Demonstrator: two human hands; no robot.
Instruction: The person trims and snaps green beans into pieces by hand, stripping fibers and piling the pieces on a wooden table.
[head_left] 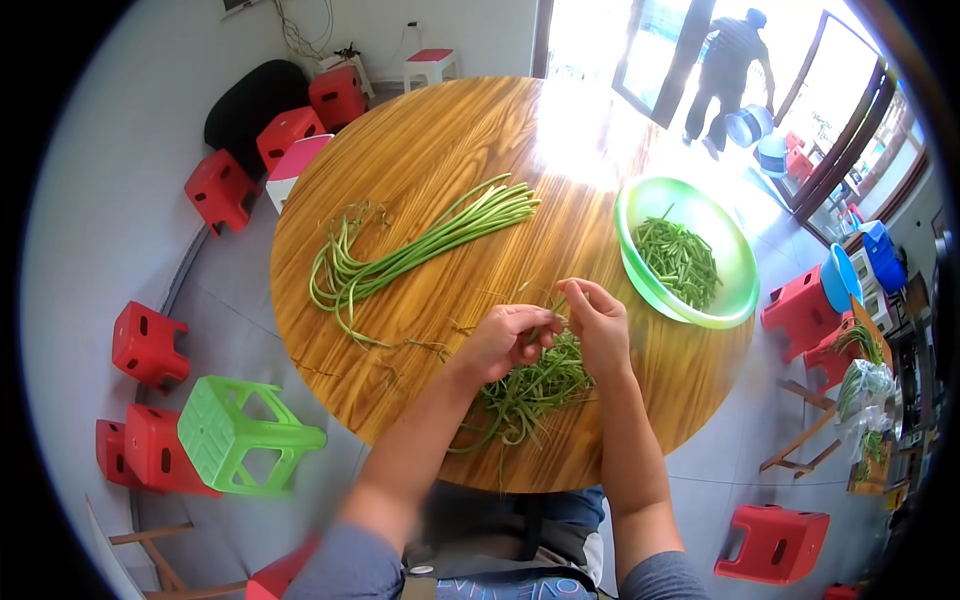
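Note:
Close together over the near part of the round wooden table point(420, 140), both hands have their fingers closed. My left hand point(512, 340) grips a short bit of garlic scape point(558, 308), partly hidden by the fingers. The thumb and fingertips of my right hand point(598, 322) pinch at the same stem. Right below them lies a tangled heap of thin green scape tips point(535, 390). A bundle of long garlic scapes point(430, 240) rests farther left, its curled ends toward the left. To the right, a light green bowl point(742, 265) holds many short cut pieces point(678, 262).
A green stool point(225, 425) and several red stools point(150, 345) stand on the floor at left. More red stools point(775, 543) are at right, near a low wooden stand with bagged greens point(865, 385). A person point(733, 70) carrying buckets is by the open glass door.

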